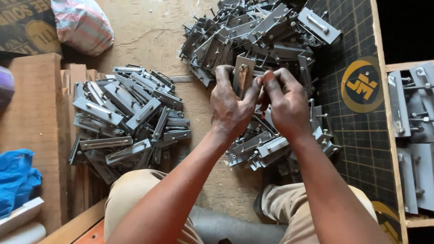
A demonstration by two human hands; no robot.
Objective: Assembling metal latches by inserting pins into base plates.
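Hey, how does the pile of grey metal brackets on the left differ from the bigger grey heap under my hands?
The left pile of grey metal brackets lies compact, many pieces roughly side by side, on wooden planks. The heap of grey metal brackets on the right is larger, more jumbled, and sprawls over the bare floor onto the dark gridded mat. No hand touches the left pile; the left hand and right hand hold one bracket above the right heap. Both hold similar flat grey plates with bolts.

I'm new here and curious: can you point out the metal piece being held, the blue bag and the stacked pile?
metal piece (242, 74), head view, its upright flat face.
blue bag (16, 178), head view, its crumpled middle.
stacked pile (124, 115), head view, a top plate.
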